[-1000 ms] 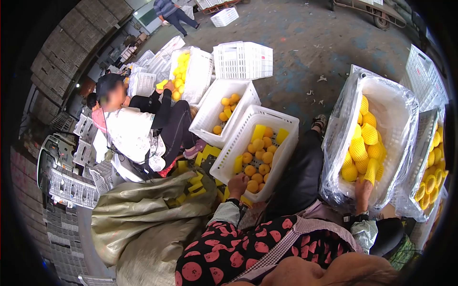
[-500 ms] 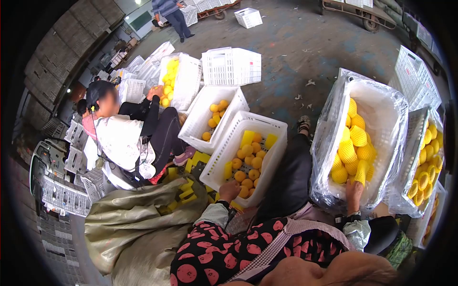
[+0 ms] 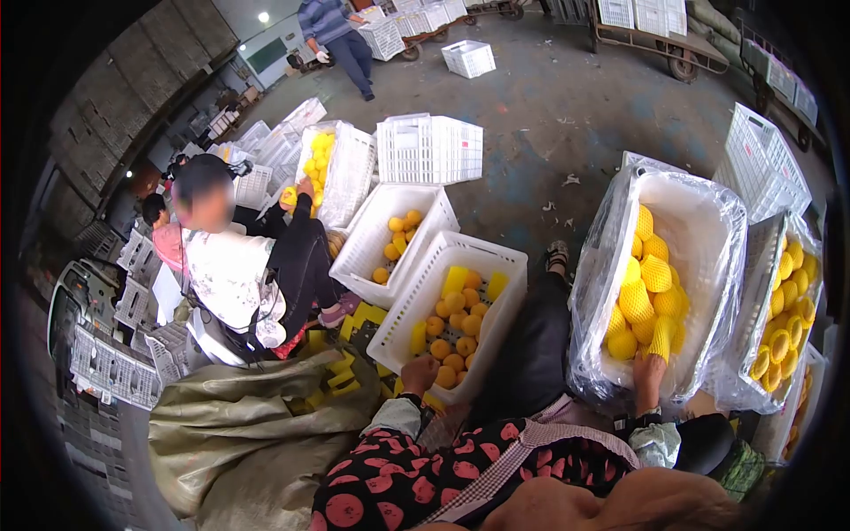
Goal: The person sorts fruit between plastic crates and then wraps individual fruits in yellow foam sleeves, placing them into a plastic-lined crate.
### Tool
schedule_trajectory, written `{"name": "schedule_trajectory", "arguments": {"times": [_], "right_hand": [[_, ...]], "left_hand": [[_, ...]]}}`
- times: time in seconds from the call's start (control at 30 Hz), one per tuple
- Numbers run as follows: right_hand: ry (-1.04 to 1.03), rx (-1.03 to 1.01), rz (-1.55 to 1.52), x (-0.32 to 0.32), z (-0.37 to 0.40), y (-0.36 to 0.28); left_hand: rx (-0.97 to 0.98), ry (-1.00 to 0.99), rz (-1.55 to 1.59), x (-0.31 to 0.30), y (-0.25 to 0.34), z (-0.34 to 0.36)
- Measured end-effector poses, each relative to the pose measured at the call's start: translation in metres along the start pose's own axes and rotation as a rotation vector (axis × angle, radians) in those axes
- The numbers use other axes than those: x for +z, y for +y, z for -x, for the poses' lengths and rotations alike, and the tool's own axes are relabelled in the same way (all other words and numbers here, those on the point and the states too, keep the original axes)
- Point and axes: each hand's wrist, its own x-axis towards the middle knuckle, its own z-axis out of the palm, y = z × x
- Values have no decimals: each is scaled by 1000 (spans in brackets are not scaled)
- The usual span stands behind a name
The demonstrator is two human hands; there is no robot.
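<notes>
My left hand (image 3: 420,375) is closed in a fist at the near left rim of a white plastic crate (image 3: 386,326). What it holds, if anything, is hidden. Bare orange fruits (image 3: 455,302) and a few flat yellow foam sleeves (image 3: 456,279) lie in that crate. On the other side, my right hand (image 3: 649,373) reaches into a plastic-lined white crate (image 3: 704,239), its fingers closed round the lower end of a long yellow foam net sleeve (image 3: 661,338). Several fruits in yellow foam nets (image 3: 657,273) are heaped beside it, along the crate's left side.
A seated co-worker (image 3: 230,265) handles fruit at another crate (image 3: 350,173) on the left. Yellow sleeves spill from a big olive sack (image 3: 230,416). A lined crate (image 3: 753,310) of netted fruit stands at right. Further back, a person (image 3: 336,40) stands near carts loaded with crates.
The view has shifted, so the crates sit slightly lower in it. Both my hands keep nearly the same places. The co-worker's head and hands and the standing person have moved a little.
</notes>
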Motion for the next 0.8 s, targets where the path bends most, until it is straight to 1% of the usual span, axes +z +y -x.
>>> {"name": "schedule_trajectory", "arguments": {"times": [0.07, 0.13, 0.37, 0.43, 0.57, 0.63, 0.67, 0.73, 0.8], "right_hand": [[22, -15, -10, 2, -1, 0], [122, -64, 11, 9, 1, 3], [142, -92, 36, 11, 3, 7], [87, -45, -3, 10, 1, 7], [57, -25, 19, -2, -2, -1], [-237, 149, -74, -13, -6, -5], [-235, 153, -73, -8, -5, -3], [37, 14, -43, 5, 0, 4], [42, 16, -41, 0, -1, 0]], "left_hand": [[-9, -19, -15, -1, 2, -1], [-5, -17, -41, 1, -1, 0], [-4, -39, -43, 3, -3, -1], [1, -26, -47, 0, -1, 0], [18, -11, -55, 7, -6, -3], [39, 21, -55, 9, -8, -2], [43, 20, -55, 8, -7, -3], [49, 27, -63, 7, -7, -1], [52, 34, -59, 4, -4, 1]]}}
